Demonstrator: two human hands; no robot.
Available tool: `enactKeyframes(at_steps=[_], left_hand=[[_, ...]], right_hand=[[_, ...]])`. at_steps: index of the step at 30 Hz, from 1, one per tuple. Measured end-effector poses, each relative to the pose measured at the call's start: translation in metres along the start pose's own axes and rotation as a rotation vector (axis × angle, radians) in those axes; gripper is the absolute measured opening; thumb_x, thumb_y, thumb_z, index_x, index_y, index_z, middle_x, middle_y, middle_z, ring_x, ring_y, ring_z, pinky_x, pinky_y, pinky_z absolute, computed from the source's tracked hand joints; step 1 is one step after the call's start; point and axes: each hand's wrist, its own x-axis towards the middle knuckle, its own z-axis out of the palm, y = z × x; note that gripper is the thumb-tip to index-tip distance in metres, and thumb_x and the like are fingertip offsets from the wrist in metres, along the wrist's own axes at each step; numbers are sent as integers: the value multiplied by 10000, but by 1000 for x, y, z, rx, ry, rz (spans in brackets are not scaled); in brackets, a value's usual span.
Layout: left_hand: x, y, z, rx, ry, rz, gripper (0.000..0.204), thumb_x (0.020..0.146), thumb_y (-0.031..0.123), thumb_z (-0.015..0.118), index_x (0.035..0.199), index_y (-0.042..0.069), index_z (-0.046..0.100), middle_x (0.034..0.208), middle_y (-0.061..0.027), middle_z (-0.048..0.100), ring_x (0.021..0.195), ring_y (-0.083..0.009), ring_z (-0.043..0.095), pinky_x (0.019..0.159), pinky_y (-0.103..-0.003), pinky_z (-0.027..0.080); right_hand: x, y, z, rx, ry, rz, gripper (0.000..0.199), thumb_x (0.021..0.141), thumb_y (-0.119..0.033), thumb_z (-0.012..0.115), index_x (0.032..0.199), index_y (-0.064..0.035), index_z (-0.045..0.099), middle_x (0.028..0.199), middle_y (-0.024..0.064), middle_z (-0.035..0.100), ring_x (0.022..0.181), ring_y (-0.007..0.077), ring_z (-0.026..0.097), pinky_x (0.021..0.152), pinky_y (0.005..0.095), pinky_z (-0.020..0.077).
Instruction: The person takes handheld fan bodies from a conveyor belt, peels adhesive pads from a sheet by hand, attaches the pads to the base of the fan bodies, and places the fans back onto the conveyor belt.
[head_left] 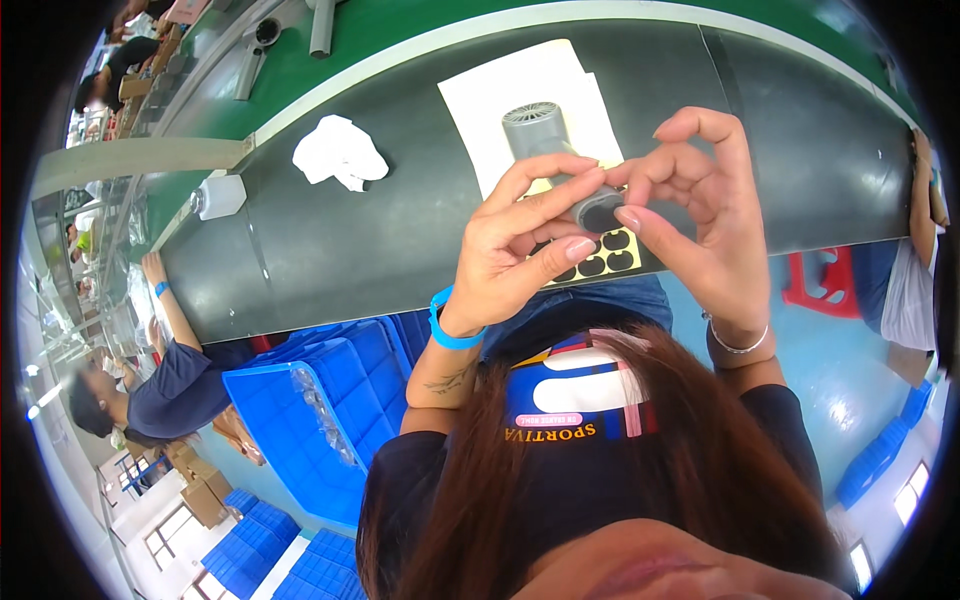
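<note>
My left hand is wrapped round the handle of a grey hair dryer. The barrel, with its slotted round grille, points away from me over the table. The handle's near end faces me and shows a dark round face. My right hand is at this end, its thumb and forefinger closed on the rim; the other fingers curl free. Whether a loose piece lies between these fingertips is hidden. Below my hands, at the table's near edge, is a yellow sheet of round black stickers. Pale yellow sheets lie under the dryer.
A crumpled white cloth lies left on the dark table. A white bottle stands at its left end. More grey dryers lie on the green surface beyond. Blue crates, a red stool and co-workers are nearby.
</note>
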Motion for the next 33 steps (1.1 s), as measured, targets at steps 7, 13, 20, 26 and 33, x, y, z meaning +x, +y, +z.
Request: enactKeyframes(at_steps=[7,13,20,26,33], left_hand=[[0,-2,1,10,8,15,429,839,-77,616,1260,-59,536,1298,-137,429,905,-151,608,780,-246,524],[-1,-2,1,19,19,7,413,844,-69,616,1251,-49,550,1287,-134,442,887,-139,600,767,-240,521],[-1,-2,2,54,30,6,392,855,-57,607,1244,-41,560,1277,-132,454,884,-127,592,763,-239,522],[0,-2,4,61,38,13,380,864,-46,601,1242,-36,561,1279,-131,454,898,-130,595,802,-257,539],[2,0,5,59,38,4,362,868,-45,593,1229,-37,568,1276,-133,453,961,-163,601,845,-283,549]], right_hand=[[-1,-1,1,-16,4,11,508,781,92,631,1175,-52,344,797,61,577,967,217,626,870,307,467],[-1,-3,2,-44,3,15,497,781,81,633,1166,-52,348,791,61,582,960,214,628,869,305,467],[-1,-4,2,-59,11,28,480,776,84,630,1148,-51,358,790,57,584,962,207,630,865,302,471],[-2,-5,1,-59,20,35,475,778,83,629,1144,-52,359,787,55,582,962,204,630,870,302,469],[-2,-6,1,-66,29,43,469,782,84,626,1143,-53,359,781,51,575,958,203,629,875,301,466]])
